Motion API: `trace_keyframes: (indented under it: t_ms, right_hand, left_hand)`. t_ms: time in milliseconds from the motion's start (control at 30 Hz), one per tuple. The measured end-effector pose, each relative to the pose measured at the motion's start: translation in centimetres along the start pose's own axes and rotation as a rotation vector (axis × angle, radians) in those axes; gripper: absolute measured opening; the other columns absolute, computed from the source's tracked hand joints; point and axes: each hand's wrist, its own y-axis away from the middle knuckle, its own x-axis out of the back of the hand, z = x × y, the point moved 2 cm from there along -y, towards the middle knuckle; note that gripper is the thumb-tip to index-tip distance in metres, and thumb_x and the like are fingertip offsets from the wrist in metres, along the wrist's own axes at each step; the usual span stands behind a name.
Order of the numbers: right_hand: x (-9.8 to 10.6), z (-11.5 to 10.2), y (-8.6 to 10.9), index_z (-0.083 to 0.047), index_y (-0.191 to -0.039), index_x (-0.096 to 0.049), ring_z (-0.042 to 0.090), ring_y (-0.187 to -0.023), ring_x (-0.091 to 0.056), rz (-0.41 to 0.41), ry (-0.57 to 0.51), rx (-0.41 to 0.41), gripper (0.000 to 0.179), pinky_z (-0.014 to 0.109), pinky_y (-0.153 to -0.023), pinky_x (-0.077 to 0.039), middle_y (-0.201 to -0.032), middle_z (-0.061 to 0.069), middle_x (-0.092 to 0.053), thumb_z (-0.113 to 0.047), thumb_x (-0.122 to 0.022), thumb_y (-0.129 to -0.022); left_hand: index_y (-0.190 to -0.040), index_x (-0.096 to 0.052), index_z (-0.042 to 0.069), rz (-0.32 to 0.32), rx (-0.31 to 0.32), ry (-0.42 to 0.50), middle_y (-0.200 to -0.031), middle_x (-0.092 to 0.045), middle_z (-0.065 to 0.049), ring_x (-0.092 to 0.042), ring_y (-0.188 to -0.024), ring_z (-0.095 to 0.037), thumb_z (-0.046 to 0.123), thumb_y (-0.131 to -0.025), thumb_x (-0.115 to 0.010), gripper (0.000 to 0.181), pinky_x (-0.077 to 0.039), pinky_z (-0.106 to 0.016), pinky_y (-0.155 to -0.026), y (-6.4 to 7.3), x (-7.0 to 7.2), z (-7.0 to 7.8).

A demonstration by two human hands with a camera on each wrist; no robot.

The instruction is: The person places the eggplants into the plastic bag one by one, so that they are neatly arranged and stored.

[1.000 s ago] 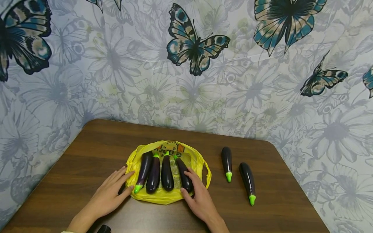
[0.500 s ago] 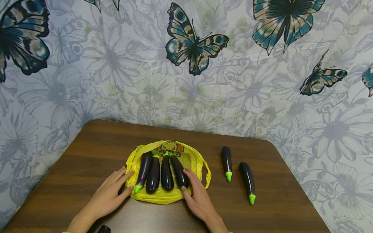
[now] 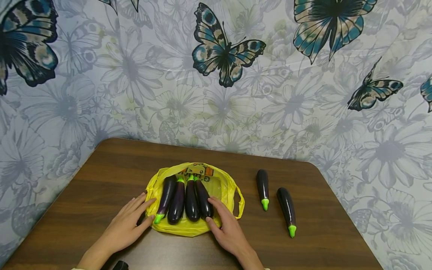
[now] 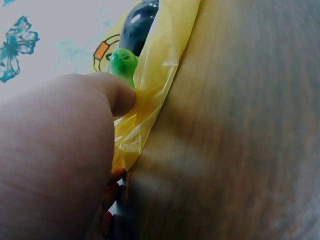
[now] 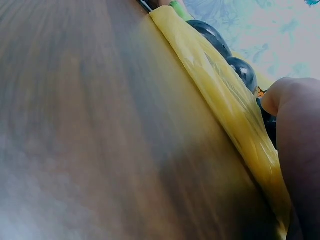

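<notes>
Four eggplants [image 3: 176,204] in a yellow plastic bag [image 3: 192,230]

The bag's left rim is touched by the left hand [image 3: 125,225], fingers relaxed; opposite, the rightmost bagged eggplant [image 3: 203,198] is pressed by the right hand [image 3: 229,230], fingers extended. Two loose eggplants [image 3: 286,208] are set rightward on the wooden table [image 3: 320,232], before a butterfly-patterned backdrop [image 3: 287,108].
</notes>
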Motion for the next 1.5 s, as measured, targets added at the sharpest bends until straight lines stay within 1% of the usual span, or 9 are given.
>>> trace_keyframes:
  t_ms: [167,400,567,700,767,967,1033,1233,1500]
  right_hand:
    - [0.03,0.02,0.01,-0.022,-0.154,-0.046,0.021,-0.144,-0.048,-0.02,-0.002,-0.007,0.055,0.05,-0.115,-0.045,-0.158,-0.004,-0.048,-0.027,-0.065,-0.103]
    - [0.07,-0.13,-0.01,-0.025,-0.154,-0.049,0.02,-0.146,-0.046,-0.04,0.0,0.002,0.052,0.052,-0.113,-0.046,-0.16,-0.004,-0.045,-0.028,-0.063,-0.104]
    - [-0.04,-0.05,-0.05,-0.025,-0.155,-0.045,0.018,-0.144,-0.047,-0.034,0.018,-0.001,0.055,0.049,-0.113,-0.047,-0.156,-0.005,-0.047,-0.027,-0.064,-0.103]
    - [-0.06,0.0,0.0,-0.024,-0.151,-0.047,0.019,-0.146,-0.045,-0.034,0.006,-0.009,0.051,0.05,-0.116,-0.044,-0.158,-0.005,-0.047,-0.027,-0.064,-0.103]
    - [-0.08,0.01,0.01,-0.025,-0.15,-0.048,0.021,-0.147,-0.045,-0.04,0.012,0.002,0.048,0.052,-0.115,-0.044,-0.159,-0.004,-0.045,-0.027,-0.063,-0.104]
    - [-0.03,-0.07,-0.01,-0.027,-0.153,-0.048,0.019,-0.145,-0.045,-0.065,0.008,0.001,0.049,0.051,-0.112,-0.047,-0.159,-0.007,-0.043,-0.029,-0.061,-0.105]
    - [0.0,-0.12,0.0,-0.028,-0.154,-0.047,0.017,-0.146,-0.044,-0.073,0.006,-0.008,0.051,0.05,-0.113,-0.046,-0.159,-0.008,-0.042,-0.03,-0.061,-0.105]
    - [0.11,-0.2,0.02,-0.026,-0.155,-0.045,0.016,-0.149,-0.04,-0.065,-0.001,-0.022,0.055,0.049,-0.118,-0.042,-0.159,-0.008,-0.043,-0.028,-0.063,-0.104]
    - [0.21,-0.17,-0.04,-0.025,-0.155,-0.045,0.015,-0.148,-0.041,-0.048,-0.036,-0.035,0.055,0.048,-0.118,-0.042,-0.158,-0.009,-0.043,-0.025,-0.064,-0.103]
  left_hand:
    - [-0.147,-0.057,0.013,-0.001,-0.001,-0.001,-0.161,-0.04,-0.022,-0.037,-0.149,-0.041,0.039,-0.103,-0.063,0.052,-0.031,-0.067,-0.116,0.02,-0.01,0.01]
    - [-0.148,-0.056,0.013,-0.005,-0.002,0.002,-0.161,-0.04,-0.023,-0.036,-0.149,-0.042,0.038,-0.103,-0.063,0.052,-0.031,-0.066,-0.117,0.03,-0.05,-0.09]
    - [-0.148,-0.056,0.012,-0.012,0.001,0.004,-0.161,-0.04,-0.023,-0.036,-0.149,-0.042,0.037,-0.102,-0.064,0.053,-0.031,-0.068,-0.116,-0.04,0.03,-0.09]
    - [-0.148,-0.056,0.012,-0.014,0.001,0.0,-0.161,-0.04,-0.023,-0.036,-0.149,-0.042,0.037,-0.102,-0.064,0.053,-0.031,-0.067,-0.116,-0.07,0.05,-0.08]
    - [-0.148,-0.056,0.012,-0.015,0.003,-0.001,-0.161,-0.04,-0.023,-0.036,-0.149,-0.042,0.036,-0.102,-0.065,0.053,-0.031,-0.067,-0.117,-0.09,0.07,-0.04]
    - [-0.148,-0.056,0.012,-0.012,0.003,0.004,-0.161,-0.04,-0.022,-0.036,-0.149,-0.041,0.035,-0.102,-0.065,0.052,-0.031,-0.067,-0.117,-0.04,0.11,0.02]
    - [-0.148,-0.056,0.013,-0.01,0.002,0.005,-0.161,-0.04,-0.022,-0.036,-0.149,-0.041,0.035,-0.102,-0.065,0.052,-0.031,-0.066,-0.117,-0.04,0.11,0.01]
    - [-0.148,-0.056,0.013,-0.01,0.0,0.01,-0.161,-0.04,-0.022,-0.036,-0.15,-0.041,0.037,-0.103,-0.063,0.052,-0.03,-0.066,-0.117,-0.12,0.1,-0.04]
    - [-0.149,-0.055,0.014,-0.017,0.003,0.006,-0.162,-0.038,-0.023,-0.036,-0.149,-0.043,0.039,-0.103,-0.062,0.053,-0.03,-0.065,-0.117,-0.16,0.01,-0.24]
